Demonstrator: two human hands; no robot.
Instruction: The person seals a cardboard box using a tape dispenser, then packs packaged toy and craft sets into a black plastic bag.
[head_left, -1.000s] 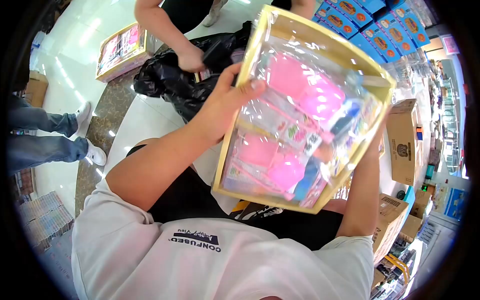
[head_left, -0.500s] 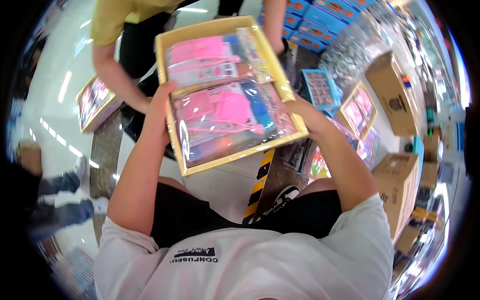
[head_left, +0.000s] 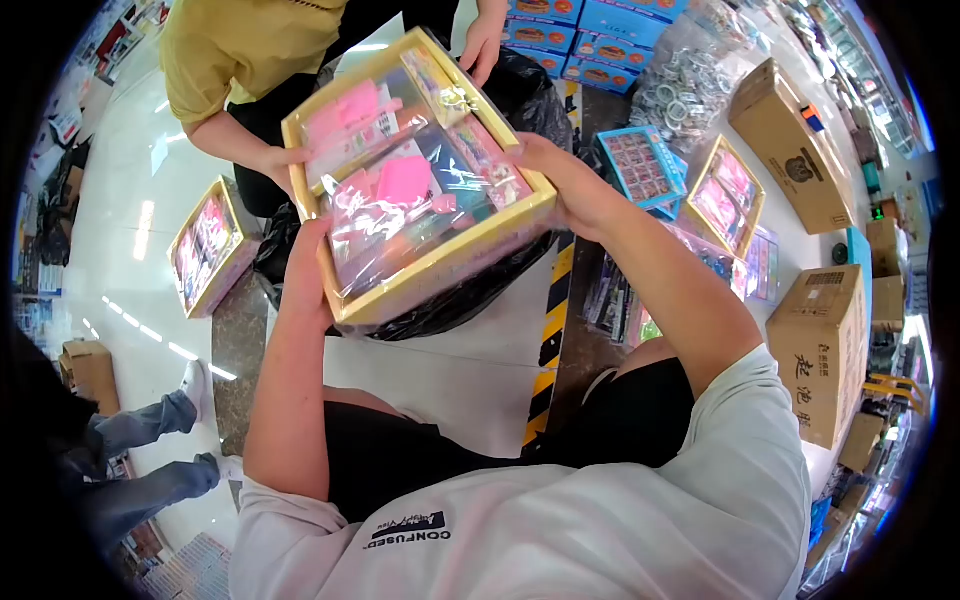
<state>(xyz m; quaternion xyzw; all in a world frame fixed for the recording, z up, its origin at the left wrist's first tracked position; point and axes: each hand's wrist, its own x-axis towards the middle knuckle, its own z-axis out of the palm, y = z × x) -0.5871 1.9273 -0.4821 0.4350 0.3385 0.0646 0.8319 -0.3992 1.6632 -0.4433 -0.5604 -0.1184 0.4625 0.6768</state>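
Note:
A yellow-rimmed box (head_left: 445, 262) is held up in front of me, tilted, with clear plastic film over it. Inside lie packaged sets with pink pieces (head_left: 404, 180) and blue and white parts; their exact kind is unclear. My left hand (head_left: 314, 262) grips the near left side, fingers partly hidden behind it. On the right side, my right hand (head_left: 562, 178) is closed round the edge. A co-worker in a yellow top has one hand (head_left: 282, 166) at the box's far left edge. Their other hand (head_left: 484, 46) hangs beside the far right corner, apparently apart from it.
Under the box is a black plastic bag (head_left: 440, 318). A similar box (head_left: 212, 245) sits on the floor at left; another (head_left: 722, 198) lies at right near a blue-framed tray (head_left: 642, 168). Cartons (head_left: 820, 350) stand at far right, blue boxes (head_left: 605, 48) at the back.
The box has turned and shifted left and slightly nearer the co-worker, whose left-side hand now meets its edge. My hands have stayed on it. The black bag below shows more.

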